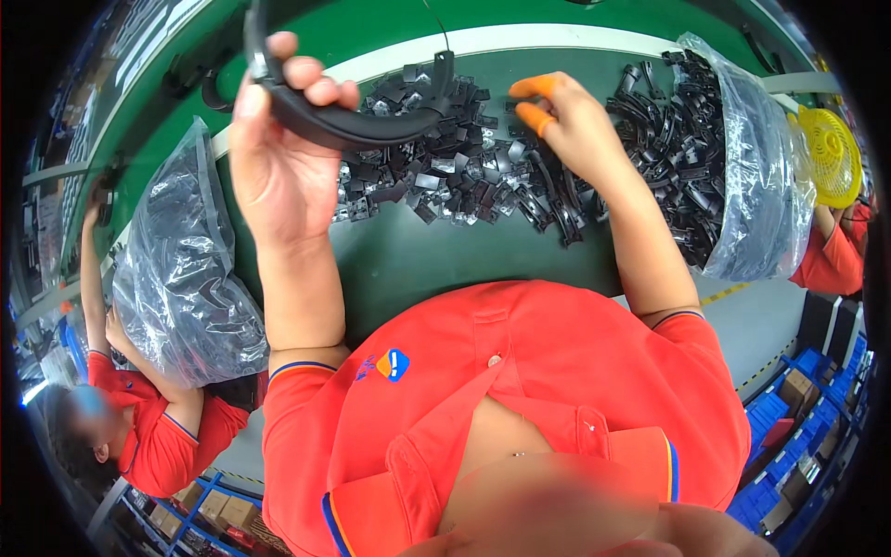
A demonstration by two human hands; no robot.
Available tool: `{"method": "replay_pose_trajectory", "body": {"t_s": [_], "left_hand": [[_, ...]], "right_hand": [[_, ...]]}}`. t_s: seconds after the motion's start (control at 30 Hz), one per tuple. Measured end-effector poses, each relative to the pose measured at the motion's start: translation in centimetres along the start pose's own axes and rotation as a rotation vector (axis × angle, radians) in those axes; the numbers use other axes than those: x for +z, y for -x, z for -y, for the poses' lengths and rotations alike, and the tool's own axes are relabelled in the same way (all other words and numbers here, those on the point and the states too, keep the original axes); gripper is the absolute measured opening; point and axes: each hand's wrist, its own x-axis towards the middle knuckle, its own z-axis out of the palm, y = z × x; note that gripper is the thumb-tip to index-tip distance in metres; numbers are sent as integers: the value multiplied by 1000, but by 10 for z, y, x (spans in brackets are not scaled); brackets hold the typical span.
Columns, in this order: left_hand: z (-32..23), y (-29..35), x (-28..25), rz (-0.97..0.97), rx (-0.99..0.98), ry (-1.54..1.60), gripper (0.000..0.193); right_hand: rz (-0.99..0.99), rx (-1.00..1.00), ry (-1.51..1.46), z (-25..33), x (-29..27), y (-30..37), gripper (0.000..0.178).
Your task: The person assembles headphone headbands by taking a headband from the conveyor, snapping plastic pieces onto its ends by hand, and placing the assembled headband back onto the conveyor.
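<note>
My left hand [292, 158] is closed around one end of a black curved headband [357, 130], raised above the green worktop. A shiny metal-looking piece shows at the gripped end, and the band's free end points up near the middle. My right hand [575, 121] wears orange finger covers on two fingertips. Those fingers are stretched out and apart, with nothing visible between them, over the small parts to the right of the band's free end. Beneath both hands spreads a heap of small black glossy pieces [455, 172]. Longer black clip-like parts [554, 200] lie at its right side.
A clear plastic bag [766, 176] at the right spills more black parts [682, 139]. Another filled plastic bag [190, 278] stands at the left. Co-workers in red shirts sit at both sides. A yellow mesh basket [829, 158] is at the far right, and blue bins [789, 427] stand behind.
</note>
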Motion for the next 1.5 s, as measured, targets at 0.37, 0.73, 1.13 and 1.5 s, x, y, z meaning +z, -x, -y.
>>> {"method": "replay_pose_trajectory", "body": {"t_s": [0.37, 0.73, 1.13, 1.5], "left_hand": [[38, 17, 28, 26, -80, -519, 30], [53, 27, 33, 76, -131, -675, 34], [59, 36, 28, 128, -64, -823, 40], [67, 44, 34, 193, -184, -747, 35]], "right_hand": [[1, -167, 221, -10, 6, -7, 15], [-114, 23, -1223, 85, -14, 31, 18], [-308, -365, -429, 86, -14, 31, 27], [29, -14, -933, 87, -17, 31, 29]]}}
